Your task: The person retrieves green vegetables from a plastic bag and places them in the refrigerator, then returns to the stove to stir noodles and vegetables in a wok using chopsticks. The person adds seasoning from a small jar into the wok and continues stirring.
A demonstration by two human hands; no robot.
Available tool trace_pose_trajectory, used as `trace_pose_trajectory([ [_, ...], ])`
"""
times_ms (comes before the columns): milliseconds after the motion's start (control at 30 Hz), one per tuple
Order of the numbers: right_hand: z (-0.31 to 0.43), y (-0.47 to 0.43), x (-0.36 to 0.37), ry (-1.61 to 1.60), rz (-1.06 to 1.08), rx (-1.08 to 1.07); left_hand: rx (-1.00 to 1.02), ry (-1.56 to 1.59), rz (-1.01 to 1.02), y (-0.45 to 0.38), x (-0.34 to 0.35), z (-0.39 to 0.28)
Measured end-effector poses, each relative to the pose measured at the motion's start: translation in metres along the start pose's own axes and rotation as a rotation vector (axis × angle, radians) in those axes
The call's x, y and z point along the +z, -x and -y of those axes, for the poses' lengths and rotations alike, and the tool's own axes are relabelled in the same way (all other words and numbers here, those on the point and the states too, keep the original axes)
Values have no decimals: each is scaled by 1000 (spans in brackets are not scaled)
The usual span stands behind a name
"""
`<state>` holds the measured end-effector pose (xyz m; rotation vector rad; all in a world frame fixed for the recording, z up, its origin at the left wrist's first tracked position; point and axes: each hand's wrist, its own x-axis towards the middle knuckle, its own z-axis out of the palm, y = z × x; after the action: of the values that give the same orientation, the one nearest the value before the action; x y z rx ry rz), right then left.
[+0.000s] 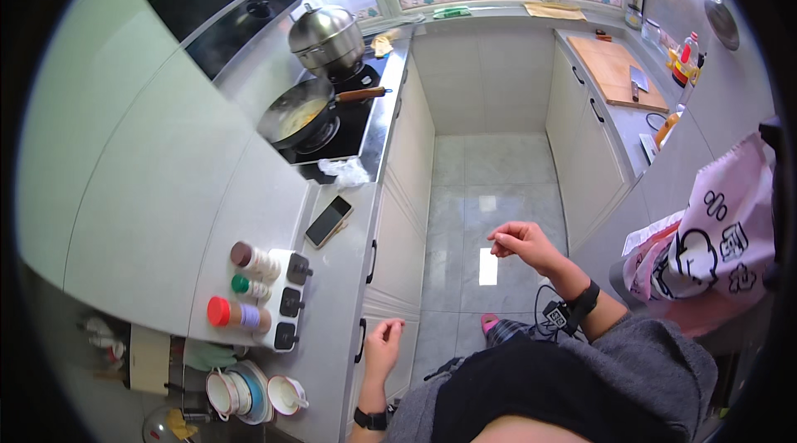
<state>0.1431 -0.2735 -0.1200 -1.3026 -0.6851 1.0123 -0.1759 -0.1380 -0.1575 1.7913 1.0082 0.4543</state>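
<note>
My left hand (382,346) hangs beside the left counter's cabinet doors, near a black handle (360,341). Its fingers are loosely bent and nothing shows in them. Over the tiled floor, my right hand (523,244) is held out in front of my body, loosely curled and also without a thing in it. Each wrist wears a black strap. On the left hob, a wok (274,108) with a wooden handle (361,94) holds pale, steaming food. Behind it stands a lidded steel pot (328,38).
A phone (329,222), seasoning jars (240,313), a seasoning box (290,303) and stacked bowls (229,392) occupy the left counter. A cleaver (638,79) lies on a wooden cutting board (601,66) at right. Nearby hangs a pink bag (716,237). Cables (551,312) dangle by my right forearm.
</note>
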Motion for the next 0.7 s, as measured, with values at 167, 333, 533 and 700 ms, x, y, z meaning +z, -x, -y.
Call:
trace_pose_trajectory([
  [167, 18, -56, -44, -2, -19, 27, 235, -279, -62, -110, 0, -31],
  [333, 26, -113, -67, -16, -13, 72, 229, -381, -113, -218, -10, -33],
  [533, 30, -185, -107, 9, -95, 93, 211, -621, -217, -337, -21, -14],
  [700, 43, -248, -162, 116, -313, 135, 127, -716, -203, -401, -28, 24],
])
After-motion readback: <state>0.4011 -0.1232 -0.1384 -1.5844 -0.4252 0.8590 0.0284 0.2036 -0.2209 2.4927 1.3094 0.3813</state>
